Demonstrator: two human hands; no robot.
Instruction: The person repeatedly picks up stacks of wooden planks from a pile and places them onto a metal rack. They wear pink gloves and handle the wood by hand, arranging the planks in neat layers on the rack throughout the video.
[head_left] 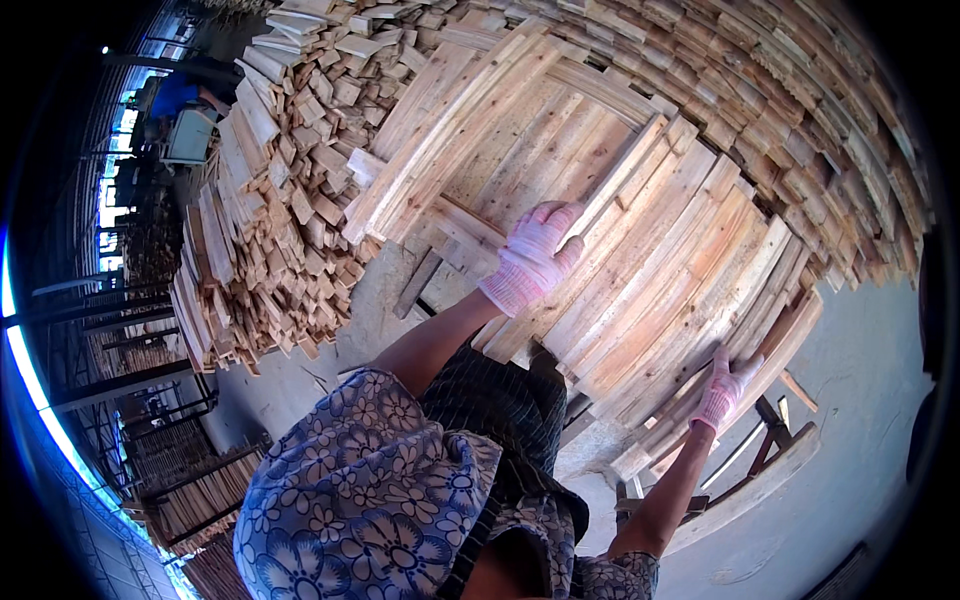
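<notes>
A wide layer of pale wooden planks (pixel 640 290) lies side by side in front of me, slanting from lower left to upper right. My left hand (pixel 533 258), in a pink and white knit glove, is closed at the near end of a narrow wooden plank (pixel 622 178) along the layer's left side. My right hand (pixel 728 388), gloved alike, rests at the right edge of the layer with thumb and fingers apart, against an outer plank (pixel 775 345). Its fingertips are partly hard to make out.
More boards (pixel 450 130) lie beyond my left hand. A large heap of short wood pieces (pixel 300 190) stands at the left, and tall stacked timber (pixel 800 130) at the far right. A wooden frame (pixel 765 470) stands on the concrete floor (pixel 860 400). A person in blue (pixel 178 95) is far off.
</notes>
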